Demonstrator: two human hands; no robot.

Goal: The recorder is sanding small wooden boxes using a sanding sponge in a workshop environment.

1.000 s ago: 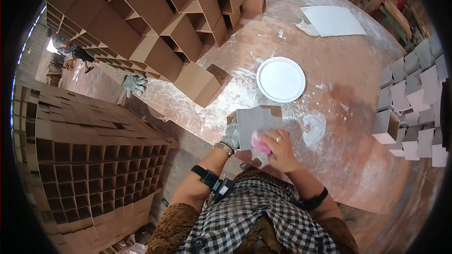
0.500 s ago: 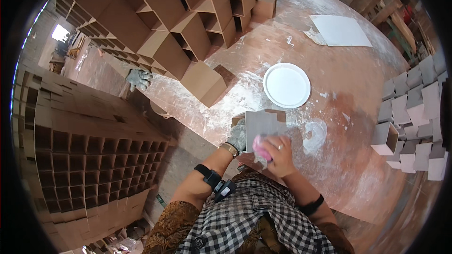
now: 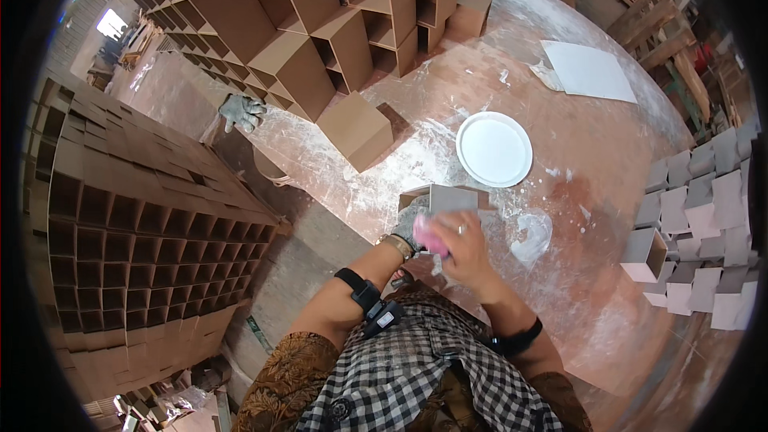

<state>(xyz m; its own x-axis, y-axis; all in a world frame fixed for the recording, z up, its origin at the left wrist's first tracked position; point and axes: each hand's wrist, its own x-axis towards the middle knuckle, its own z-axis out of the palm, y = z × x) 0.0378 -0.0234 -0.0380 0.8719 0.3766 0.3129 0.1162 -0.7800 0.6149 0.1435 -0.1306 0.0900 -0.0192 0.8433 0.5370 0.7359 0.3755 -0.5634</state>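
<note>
In front of me is a small open cardboard box [image 3: 456, 198], its upper face coated grey. My left hand [image 3: 413, 221], in a grey knitted glove, grips the box at its left side; its fingers are partly hidden. My bare right hand [image 3: 467, 254] is closed round a pink sponge [image 3: 430, 237] at the near left part of the box, covering much of the grey face. Beyond the box lies a round white dish [image 3: 494, 149] that looks filled with white paste. A patch of white paste [image 3: 531, 237] is smeared on the table right of the box.
Brown cardboard boxes [image 3: 308, 76] are stacked high at the far left, with a single box [image 3: 356, 132] before them. A loose grey glove [image 3: 242, 112] lies at the table's left edge. White sheets [image 3: 590, 72] lie far right. Grey-coated boxes [image 3: 696, 224] are piled right; more box stacks [image 3: 152, 232] stand left.
My right hand has moved left with the sponge, toward my gloved left hand. The box's grey face now appears tilted and foreshortened. The whole view has shifted slightly.
</note>
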